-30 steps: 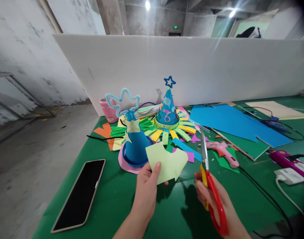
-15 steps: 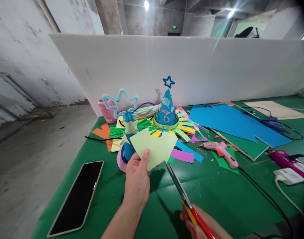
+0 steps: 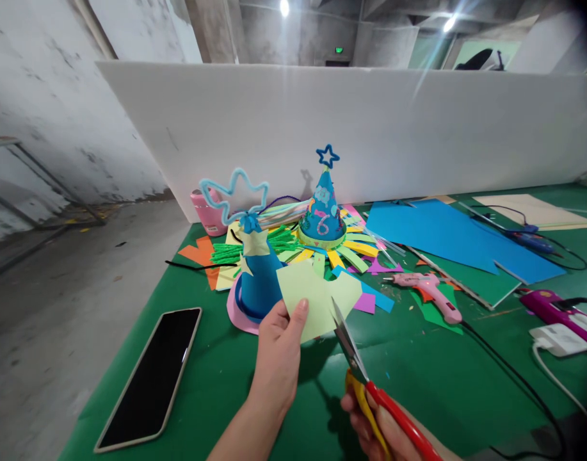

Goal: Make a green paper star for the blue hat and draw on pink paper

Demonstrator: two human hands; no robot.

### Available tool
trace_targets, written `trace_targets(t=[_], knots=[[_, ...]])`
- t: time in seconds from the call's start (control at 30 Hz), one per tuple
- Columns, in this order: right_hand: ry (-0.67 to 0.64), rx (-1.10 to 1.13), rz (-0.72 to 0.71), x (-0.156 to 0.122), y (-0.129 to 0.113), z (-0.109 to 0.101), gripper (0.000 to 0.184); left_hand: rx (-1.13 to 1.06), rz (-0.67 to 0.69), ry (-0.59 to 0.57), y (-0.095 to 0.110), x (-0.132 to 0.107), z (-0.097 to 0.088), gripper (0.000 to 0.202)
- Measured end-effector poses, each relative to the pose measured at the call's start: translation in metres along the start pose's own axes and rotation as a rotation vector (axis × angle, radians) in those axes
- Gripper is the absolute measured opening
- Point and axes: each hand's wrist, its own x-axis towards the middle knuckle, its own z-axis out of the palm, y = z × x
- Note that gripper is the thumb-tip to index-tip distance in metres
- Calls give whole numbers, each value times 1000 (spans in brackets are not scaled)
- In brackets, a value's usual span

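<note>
Between thumb and fingers my left hand (image 3: 283, 346) pinches a pale green sheet of paper (image 3: 312, 301). My right hand (image 3: 379, 422) grips scissors (image 3: 353, 352) by their red and yellow handles. The blades are slightly apart, with the paper's lower right edge between them. Just behind my left hand stands a blue paper cone hat (image 3: 262, 282) with pale stars, topped by a light blue pipe-cleaner star (image 3: 238, 192). Farther back is a decorated blue party hat (image 3: 322, 211) with a pink 6, a fringed brim and a dark blue star.
A phone (image 3: 149, 378) lies at the left on the green table. To the right are a pink glue gun (image 3: 427, 291) with its cord, blue card (image 3: 447, 237) and a purple power strip (image 3: 557, 314). Green pipe cleaners (image 3: 226, 253) and paper scraps lie behind; a white board (image 3: 360, 134) stands at the back.
My left hand has moved right with the pale green paper, uncovering more of the blue cone hat. The scissors' handles have spread, and the blades now overlap the paper's edge.
</note>
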Motion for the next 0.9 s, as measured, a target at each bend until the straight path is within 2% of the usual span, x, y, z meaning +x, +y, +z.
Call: trace_targets(t=[0.1, 0.33, 0.5, 0.63, 0.77, 0.9], knots=[[-3, 1, -32, 4, 2, -1, 47, 43, -27, -8, -2, -2, 2, 31], [1, -12, -87, 2, 0, 2, 51, 156, -66, -7, -7, -7, 4, 31], [25, -9, -37, 3, 1, -1, 54, 191, -68, -18, -9, -8, 5, 28], [73, 14, -49, 1, 0, 2, 54, 195, -75, -8, -10, -8, 5, 30], [40, -4, -19, 5, 3, 0, 54, 169, -68, 39, -10, -7, 5, 33], [29, -2, -9, 9, 10, -4, 53, 163, -19, 36, -10, -3, 4, 32]])
